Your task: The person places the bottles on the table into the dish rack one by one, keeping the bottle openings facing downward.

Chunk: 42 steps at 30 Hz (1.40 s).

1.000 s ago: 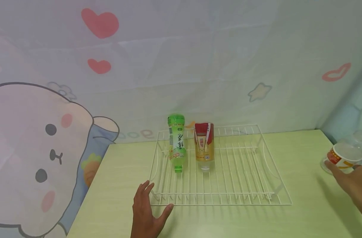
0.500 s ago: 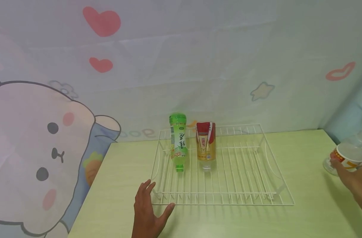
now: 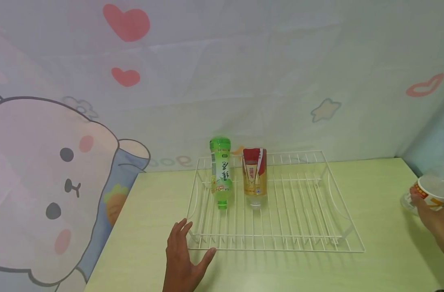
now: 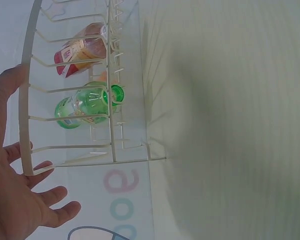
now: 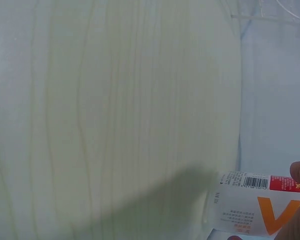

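Note:
A white wire dish rack [image 3: 280, 236] stands on the table against the wall. Its front left corner has my left hand [image 3: 185, 259] beside it, fingers spread; in the left wrist view the thumb [image 4: 12, 79] meets the rim [image 4: 24, 110]. A green tea bottle [image 3: 220, 174] and a red and gold labelled bottle [image 3: 254, 172] stand neck down in the rack. At the far right, my right hand [image 3: 438, 223] grips a clear plastic bottle with a white, red and orange label [image 5: 255, 202]. Whether that bottle touches the table, I cannot tell.
The pale yellow-green table [image 3: 152, 207] ends at a hanging cloth [image 3: 273, 81] printed with hearts, a star and a cartoon animal. A side wall [image 3: 440, 134] closes off the right end, close to the held bottle.
The head view has shifted slightly, so the scene sits a little further right and higher. The labelled bottle stays in my right hand; my left hand keeps its place by the rack corner.

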Each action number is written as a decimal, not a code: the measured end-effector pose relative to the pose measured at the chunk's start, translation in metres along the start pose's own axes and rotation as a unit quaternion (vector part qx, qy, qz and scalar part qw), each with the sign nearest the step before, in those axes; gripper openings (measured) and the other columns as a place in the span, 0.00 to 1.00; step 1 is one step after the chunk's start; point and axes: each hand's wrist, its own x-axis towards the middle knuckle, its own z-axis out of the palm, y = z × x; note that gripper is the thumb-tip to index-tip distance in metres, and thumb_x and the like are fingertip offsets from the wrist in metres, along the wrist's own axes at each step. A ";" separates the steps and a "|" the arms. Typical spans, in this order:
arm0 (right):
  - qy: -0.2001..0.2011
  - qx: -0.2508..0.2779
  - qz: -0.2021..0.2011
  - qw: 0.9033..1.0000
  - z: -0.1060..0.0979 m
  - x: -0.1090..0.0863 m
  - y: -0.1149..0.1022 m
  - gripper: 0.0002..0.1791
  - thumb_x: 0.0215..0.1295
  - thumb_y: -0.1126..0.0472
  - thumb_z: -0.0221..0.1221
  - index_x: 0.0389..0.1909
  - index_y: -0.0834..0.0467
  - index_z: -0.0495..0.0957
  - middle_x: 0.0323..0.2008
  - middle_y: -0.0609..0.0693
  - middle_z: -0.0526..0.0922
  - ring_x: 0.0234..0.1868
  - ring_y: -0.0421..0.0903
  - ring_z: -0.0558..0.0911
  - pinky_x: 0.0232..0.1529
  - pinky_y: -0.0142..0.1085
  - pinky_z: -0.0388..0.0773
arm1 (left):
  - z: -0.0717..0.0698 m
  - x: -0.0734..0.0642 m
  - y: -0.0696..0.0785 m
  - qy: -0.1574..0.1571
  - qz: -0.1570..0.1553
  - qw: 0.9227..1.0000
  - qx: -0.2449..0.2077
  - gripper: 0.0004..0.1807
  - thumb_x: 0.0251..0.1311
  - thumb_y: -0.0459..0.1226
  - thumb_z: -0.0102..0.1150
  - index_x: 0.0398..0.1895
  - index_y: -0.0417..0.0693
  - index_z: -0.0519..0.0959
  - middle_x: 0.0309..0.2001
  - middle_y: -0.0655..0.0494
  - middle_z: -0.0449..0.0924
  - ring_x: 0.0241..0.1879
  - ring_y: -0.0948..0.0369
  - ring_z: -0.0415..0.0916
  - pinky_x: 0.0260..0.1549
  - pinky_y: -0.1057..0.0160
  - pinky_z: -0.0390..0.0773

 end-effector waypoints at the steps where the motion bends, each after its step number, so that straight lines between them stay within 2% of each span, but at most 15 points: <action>1: -0.003 -0.001 0.006 1.000 0.003 0.005 0.005 0.49 0.68 0.42 0.53 0.78 0.59 0.38 0.74 0.68 0.51 0.73 0.65 0.55 0.71 0.56 0.51 | 0.000 0.000 0.000 0.000 -0.001 1.000 0.001 0.49 0.42 0.48 0.80 0.66 0.40 0.66 0.69 0.44 0.64 0.70 0.43 0.58 0.52 0.32 0.62; 3: -0.004 -0.005 0.013 1.000 0.006 0.009 0.010 0.50 0.67 0.39 0.52 0.78 0.60 0.39 0.73 0.69 0.52 0.72 0.66 0.56 0.71 0.57 0.53 | 0.000 0.001 0.001 -0.002 -0.003 1.000 0.002 0.49 0.42 0.47 0.80 0.66 0.40 0.66 0.69 0.43 0.64 0.70 0.42 0.58 0.53 0.31 0.62; 5: -0.003 -0.007 0.021 1.000 0.003 0.005 -0.001 0.47 0.68 0.45 0.54 0.77 0.62 0.41 0.72 0.70 0.54 0.71 0.67 0.58 0.70 0.57 0.54 | -0.001 0.001 0.002 -0.004 -0.004 1.000 0.002 0.49 0.42 0.47 0.80 0.66 0.40 0.66 0.69 0.43 0.64 0.70 0.42 0.57 0.53 0.31 0.61; 9: -0.003 -0.016 0.028 0.999 -0.005 -0.009 -0.023 0.46 0.68 0.50 0.55 0.77 0.64 0.41 0.72 0.71 0.55 0.71 0.67 0.59 0.70 0.57 0.55 | -0.001 0.001 0.002 -0.005 -0.002 1.000 0.001 0.49 0.42 0.48 0.80 0.66 0.40 0.66 0.69 0.42 0.64 0.70 0.41 0.57 0.53 0.31 0.61; 12: -0.001 -0.014 0.029 0.999 -0.005 -0.015 -0.029 0.46 0.67 0.52 0.57 0.77 0.64 0.42 0.71 0.70 0.57 0.70 0.66 0.60 0.70 0.55 0.56 | -0.001 0.001 0.001 -0.002 0.001 1.000 -0.001 0.48 0.42 0.47 0.79 0.66 0.40 0.66 0.68 0.42 0.64 0.69 0.40 0.57 0.53 0.30 0.61; 15: -0.002 0.003 0.025 1.000 -0.003 -0.016 -0.028 0.46 0.65 0.55 0.58 0.76 0.65 0.44 0.70 0.71 0.58 0.69 0.67 0.61 0.70 0.54 0.55 | -0.001 0.000 0.000 0.001 0.003 1.000 -0.004 0.48 0.42 0.47 0.79 0.65 0.39 0.66 0.68 0.42 0.64 0.69 0.40 0.58 0.53 0.30 0.60; 22: 0.001 -0.025 0.032 0.999 0.000 -0.014 -0.023 0.46 0.67 0.54 0.55 0.76 0.65 0.40 0.72 0.72 0.54 0.72 0.67 0.58 0.71 0.56 0.54 | 0.001 -0.001 -0.001 0.010 0.009 1.000 -0.015 0.47 0.42 0.47 0.79 0.65 0.40 0.67 0.68 0.43 0.65 0.69 0.40 0.59 0.52 0.30 0.61; 34: 0.014 -0.020 -0.001 1.000 0.003 -0.009 -0.013 0.48 0.65 0.56 0.57 0.77 0.64 0.40 0.72 0.71 0.53 0.72 0.67 0.57 0.71 0.55 0.53 | 0.002 -0.001 -0.002 0.007 0.009 1.000 -0.012 0.47 0.41 0.46 0.80 0.65 0.39 0.67 0.68 0.42 0.65 0.68 0.39 0.58 0.53 0.30 0.61; 42: 0.002 -0.015 0.024 1.000 0.001 -0.010 -0.017 0.48 0.66 0.54 0.55 0.77 0.64 0.38 0.72 0.72 0.52 0.73 0.66 0.56 0.72 0.54 0.51 | 0.002 -0.001 -0.003 0.017 0.022 0.999 -0.016 0.47 0.41 0.45 0.80 0.64 0.38 0.67 0.67 0.40 0.65 0.67 0.39 0.60 0.53 0.30 0.61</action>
